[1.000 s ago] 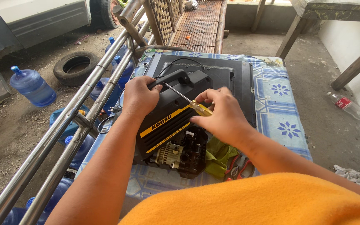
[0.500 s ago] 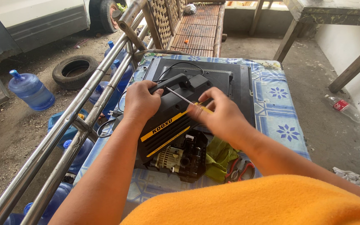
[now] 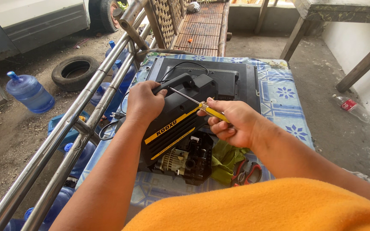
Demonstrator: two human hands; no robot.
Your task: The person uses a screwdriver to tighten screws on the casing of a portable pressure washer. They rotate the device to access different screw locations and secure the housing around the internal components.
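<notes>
Since the earlier frame, both hands had shifted slightly on the machine [image 3: 174, 128]. Left hand [image 3: 144, 102] was clenched on its handle [image 3: 178, 81]. Right hand [image 3: 232, 122] grasped a yellow screwdriver [image 3: 210, 111], tip angled toward the handle. Below that grip lay a green cloth [image 3: 225, 158] and pliers [image 3: 247, 173] on the counter [image 3: 283, 107].

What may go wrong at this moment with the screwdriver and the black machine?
The screwdriver points toward the left hand gripping the black machine; a slip might jab it. The machine lies tilted near the table's left edge beside the metal rails, so pushing hard might shift it.
</notes>
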